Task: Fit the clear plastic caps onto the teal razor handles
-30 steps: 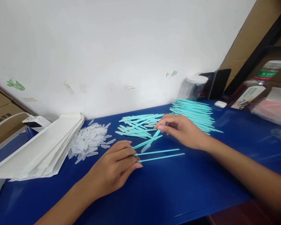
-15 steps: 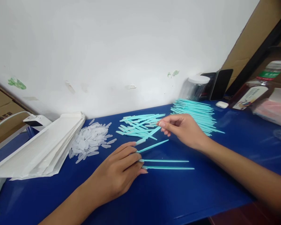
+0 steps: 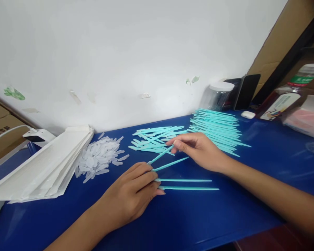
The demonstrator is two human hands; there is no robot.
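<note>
Several slim turquoise eyebrow razors (image 3: pixel 185 180) stick out from between the closed fingers of my left hand (image 3: pixel 132 190), their handles pointing right. My right hand (image 3: pixel 199 150) pinches the handle tip of another turquoise razor (image 3: pixel 161 154); its other end meets the fingertips of my left hand, where its head is hidden. Behind my hands lies a loose heap of razors (image 3: pixel 153 137), some with pale ends. A larger stack of razors (image 3: pixel 214 130) lies beyond my right hand. Left of the heap is a pile of translucent blade caps (image 3: pixel 99 153).
White paper sleeves (image 3: pixel 49 164) lie on the blue table (image 3: pixel 185 223) at left, beside a white device (image 3: pixel 39 136) with a cable. Along the back right stand a lidded jar (image 3: pixel 218 96), a dark phone (image 3: pixel 247 91), a small white case (image 3: pixel 248 114) and a bottle (image 3: pixel 282 101).
My right hand has shifted slightly left and down, bringing its razor's pale head from beside my left fingertips into them. The left hand has stayed nearly still.
</note>
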